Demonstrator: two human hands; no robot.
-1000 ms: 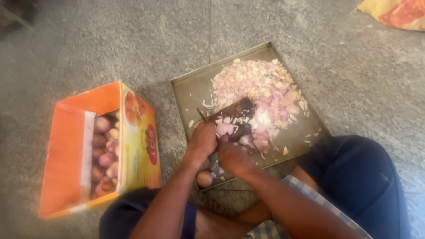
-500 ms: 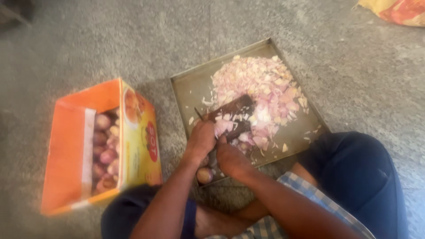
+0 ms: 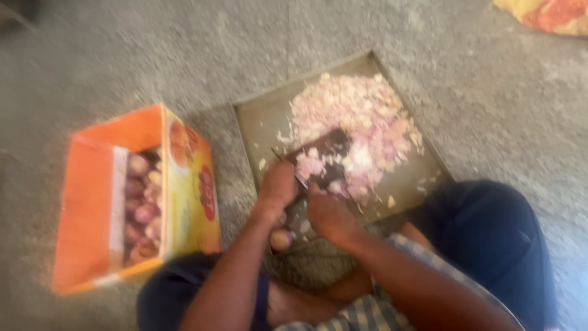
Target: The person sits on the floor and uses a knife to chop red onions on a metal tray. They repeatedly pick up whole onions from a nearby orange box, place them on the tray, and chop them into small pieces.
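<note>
over the metal tray (image 3: 257, 122), both hands (image 3: 278, 184) (image 3: 327, 211) seemingly clamped on a blurred blade (image 3: 321, 150)

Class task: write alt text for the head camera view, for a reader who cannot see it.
Seen from above, a seated person's left hand and right hand work together at the near edge of a metal tray heaped with chopped pinkish onion pieces around a dark blade. An open orange box of whole small onions lies on the grey floor beside it.
</note>
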